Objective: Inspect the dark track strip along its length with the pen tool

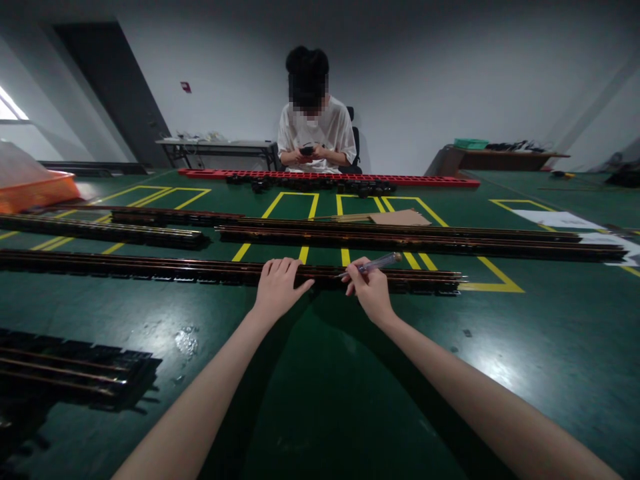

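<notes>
Screwdriver (381, 261), or a tool much like one, sat in our right hand (373, 293), its clear handle pinched between thumb and fingers (354, 273) and slanting up to the right, while its thin shaft pointed left and down at a long dark strip (165, 268). The view was dim and soft there, so we could not tell whether the tip touched the strip. Our left hand (279, 287) lay palm down on the same strip, near the right one, its fingers stretched forward and fairly close together, its thumb spread out toward the tool. The strip ran crosswise before us on the green bench (560, 333), copper-coloured rods along its length, its right end a little past our right hand.

Beyond it we had another dark strip to the right (450, 241) and a shorter one to the left (150, 232). Brown cardboard (403, 218) lay just behind the former, and white paper (557, 219) near its right end. Farther off we saw an orange bin (50, 190) at the left and a red rail (425, 180), behind which a seated co-worker (320, 130) held a small dark object (307, 151).
</notes>
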Available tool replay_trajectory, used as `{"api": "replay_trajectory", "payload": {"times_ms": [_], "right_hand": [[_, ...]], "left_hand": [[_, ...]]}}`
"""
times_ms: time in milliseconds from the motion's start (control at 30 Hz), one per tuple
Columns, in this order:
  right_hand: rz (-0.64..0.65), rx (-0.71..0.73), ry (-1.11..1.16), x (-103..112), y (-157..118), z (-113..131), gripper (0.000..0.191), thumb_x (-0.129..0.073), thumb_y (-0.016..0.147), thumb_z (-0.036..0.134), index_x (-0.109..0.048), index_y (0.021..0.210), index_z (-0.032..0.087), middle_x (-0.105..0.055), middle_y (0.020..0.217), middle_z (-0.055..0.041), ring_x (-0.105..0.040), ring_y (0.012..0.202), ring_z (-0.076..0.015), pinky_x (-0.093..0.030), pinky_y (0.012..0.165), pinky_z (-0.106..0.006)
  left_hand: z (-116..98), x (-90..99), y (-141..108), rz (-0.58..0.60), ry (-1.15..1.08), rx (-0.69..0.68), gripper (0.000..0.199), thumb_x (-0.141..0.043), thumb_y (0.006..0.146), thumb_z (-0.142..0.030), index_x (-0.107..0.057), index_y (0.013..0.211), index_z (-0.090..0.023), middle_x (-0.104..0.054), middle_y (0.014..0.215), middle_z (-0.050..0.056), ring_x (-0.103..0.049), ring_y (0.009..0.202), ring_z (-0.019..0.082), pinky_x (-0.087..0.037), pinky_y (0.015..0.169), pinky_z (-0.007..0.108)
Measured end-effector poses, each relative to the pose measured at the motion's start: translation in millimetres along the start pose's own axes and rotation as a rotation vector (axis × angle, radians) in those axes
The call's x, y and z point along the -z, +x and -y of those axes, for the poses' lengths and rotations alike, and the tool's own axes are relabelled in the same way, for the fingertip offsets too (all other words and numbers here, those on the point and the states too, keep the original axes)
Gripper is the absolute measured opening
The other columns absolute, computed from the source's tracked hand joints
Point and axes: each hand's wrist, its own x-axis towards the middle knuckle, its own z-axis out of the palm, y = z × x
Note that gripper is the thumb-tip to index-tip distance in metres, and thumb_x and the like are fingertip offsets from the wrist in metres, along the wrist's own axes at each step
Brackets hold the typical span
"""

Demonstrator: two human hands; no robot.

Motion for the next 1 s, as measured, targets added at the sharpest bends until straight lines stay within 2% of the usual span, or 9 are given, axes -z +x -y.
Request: {"api": "replay_trajectory", "payload": {"times_ms": [300,500,733,1000], "right_hand": [[0.000,-0.015,0.027,-1.3,0.2,-0.3,0.028,-0.055,0.084,0.045,-0.053,0.074,0.019,-0.062,0.064,-0.0001,-0.056,0.043,-0.0101,-0.045,0.042,-0.022],[-0.012,-0.003,0.034,-2.5,-0.1,-0.9,0.025,-0.055,0.085,0.042,-0.053,0.076,0.019,-0.063,0.066,-0.0002,-0.055,0.043,-0.0093,-0.045,0.042,-0.022],[0.000,0.002,0.008,-2.4,-0.9,1.1,0.025,-0.055,0.085,0.042,-0.054,0.076,0.019,-0.064,0.067,-0.0011,-0.056,0.044,-0.0100,-0.045,0.042,-0.023],[0.037,0.016,-0.020,-1.3,-0.5,-1.0,0.024,-0.053,0.087,0.040,-0.055,0.077,0.019,-0.064,0.069,-0.0014,-0.057,0.045,-0.0096,-0.045,0.043,-0.022]], "left_hand": [[-5.6,1.9,-1.1,0.015,0.006,0.025,0.039,-0.044,0.090,-0.039,-0.059,0.113,-0.012,-0.063,0.113,0.013,-0.054,0.107,0.028,-0.032,0.102,0.048],[-4.3,-2.1,-2.7,-0.030,0.018,0.020,0.038,-0.043,0.090,-0.032,-0.057,0.118,-0.011,-0.062,0.116,0.013,-0.053,0.110,0.028,-0.030,0.105,0.048],[-4.2,-0.7,-3.6,-0.050,0.029,-0.010,0.034,-0.039,0.090,-0.021,-0.058,0.117,-0.015,-0.063,0.115,0.010,-0.053,0.110,0.026,-0.029,0.107,0.047],[-4.2,0.4,-4.4,-0.043,0.031,-0.014,0.039,-0.035,0.087,-0.011,-0.059,0.118,-0.018,-0.063,0.116,0.009,-0.053,0.111,0.025,-0.029,0.107,0.048]]}}
